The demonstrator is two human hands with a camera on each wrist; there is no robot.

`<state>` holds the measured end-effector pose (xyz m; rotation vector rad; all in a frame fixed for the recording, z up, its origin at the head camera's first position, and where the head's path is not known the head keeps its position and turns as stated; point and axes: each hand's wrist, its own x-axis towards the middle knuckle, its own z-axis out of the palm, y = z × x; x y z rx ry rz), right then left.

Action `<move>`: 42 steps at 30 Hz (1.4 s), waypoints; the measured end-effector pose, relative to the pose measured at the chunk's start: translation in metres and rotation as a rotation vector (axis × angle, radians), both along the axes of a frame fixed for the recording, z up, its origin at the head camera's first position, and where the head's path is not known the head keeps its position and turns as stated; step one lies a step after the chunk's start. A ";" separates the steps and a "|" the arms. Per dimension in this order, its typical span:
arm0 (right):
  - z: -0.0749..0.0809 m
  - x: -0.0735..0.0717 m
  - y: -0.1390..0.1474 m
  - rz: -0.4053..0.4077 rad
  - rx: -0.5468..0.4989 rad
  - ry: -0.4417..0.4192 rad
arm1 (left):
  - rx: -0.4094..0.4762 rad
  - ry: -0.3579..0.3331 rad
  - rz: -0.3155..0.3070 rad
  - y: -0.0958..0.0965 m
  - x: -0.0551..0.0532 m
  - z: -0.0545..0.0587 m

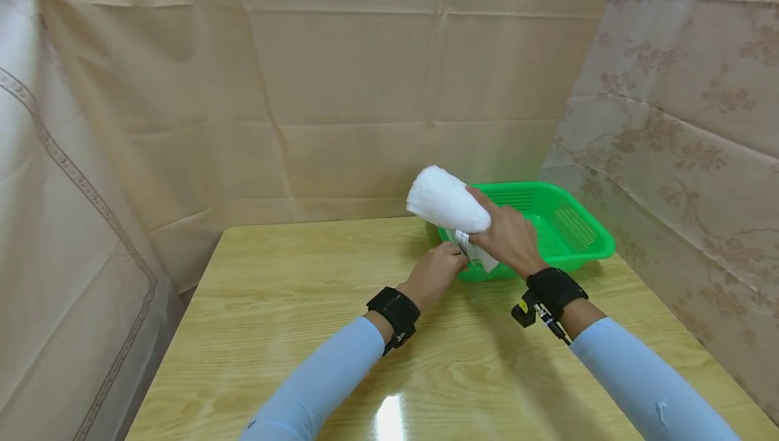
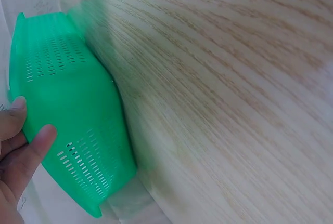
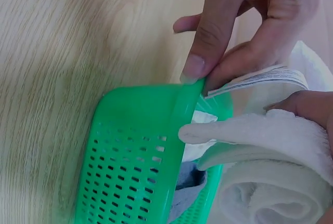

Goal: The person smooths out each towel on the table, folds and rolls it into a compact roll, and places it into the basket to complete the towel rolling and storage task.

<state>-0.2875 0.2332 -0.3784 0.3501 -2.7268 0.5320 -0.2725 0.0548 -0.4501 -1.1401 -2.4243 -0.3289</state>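
Note:
In the head view, my right hand (image 1: 510, 237) grips a rolled white towel (image 1: 447, 199) above the left end of a green plastic basket (image 1: 575, 224). Spiral layers of the towel (image 3: 265, 193) show in the right wrist view, and a white printed label (image 3: 268, 81) hangs by it. My left hand (image 1: 433, 273) pinches the basket's near left rim, with the thumb outside. That label's lower end touches or nearly touches the left fingers; I cannot tell which. Inside the basket, a grey-blue cloth (image 3: 186, 190) and something white (image 3: 200, 146) are partly hidden.
The basket stands on a light wood-grain table (image 1: 292, 292), near its back right corner. A beige curtain (image 1: 341, 89) hangs behind the table. Flowered cloth (image 1: 681, 157) closes off the right side, and a pale curtain (image 1: 55, 258) hangs at the left.

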 end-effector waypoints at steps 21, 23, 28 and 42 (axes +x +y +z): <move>0.001 -0.006 0.034 -0.074 -0.012 0.007 | 0.014 0.014 -0.009 -0.001 -0.004 -0.003; 0.001 -0.006 0.037 -0.078 -0.012 0.011 | 0.016 0.015 -0.010 -0.001 -0.004 -0.004; 0.001 -0.007 0.044 -0.102 -0.012 0.003 | 0.018 0.024 -0.005 -0.001 -0.005 -0.005; 0.000 -0.010 0.061 -0.135 -0.034 0.034 | 0.035 0.009 0.000 -0.001 -0.005 -0.004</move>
